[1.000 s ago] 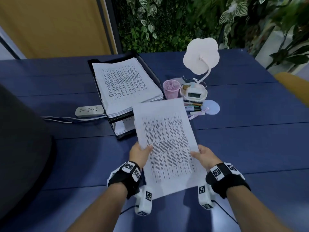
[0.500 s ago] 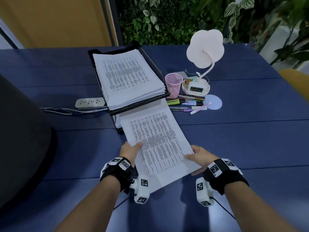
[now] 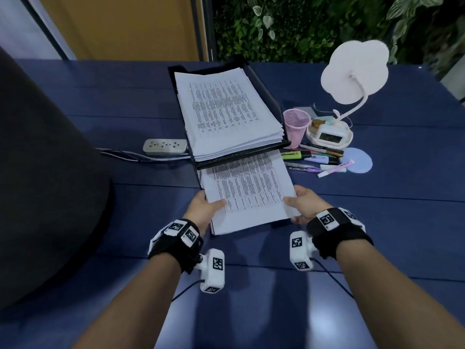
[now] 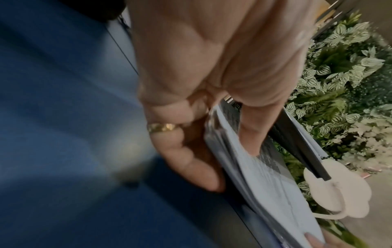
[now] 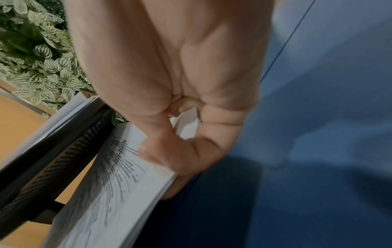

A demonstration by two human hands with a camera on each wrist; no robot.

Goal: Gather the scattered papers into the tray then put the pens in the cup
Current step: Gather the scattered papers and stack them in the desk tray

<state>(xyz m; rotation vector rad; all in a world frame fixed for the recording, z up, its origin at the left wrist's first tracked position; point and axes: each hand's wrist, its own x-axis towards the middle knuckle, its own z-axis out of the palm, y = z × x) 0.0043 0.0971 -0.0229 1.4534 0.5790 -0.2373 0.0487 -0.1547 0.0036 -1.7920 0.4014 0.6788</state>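
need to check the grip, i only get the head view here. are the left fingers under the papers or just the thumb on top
Observer: The left wrist view shows the left hand with its fingers curled beneath the papers and its thumb on top.
Operator: and the right one
Observer: The right wrist view shows the same: the right hand has its thumb pressed on the printed side and fingers under the edge.
Operator: is the front edge in the lower shelf yet
Observer: In the right wrist view the papers pass under the mesh front of the tray.
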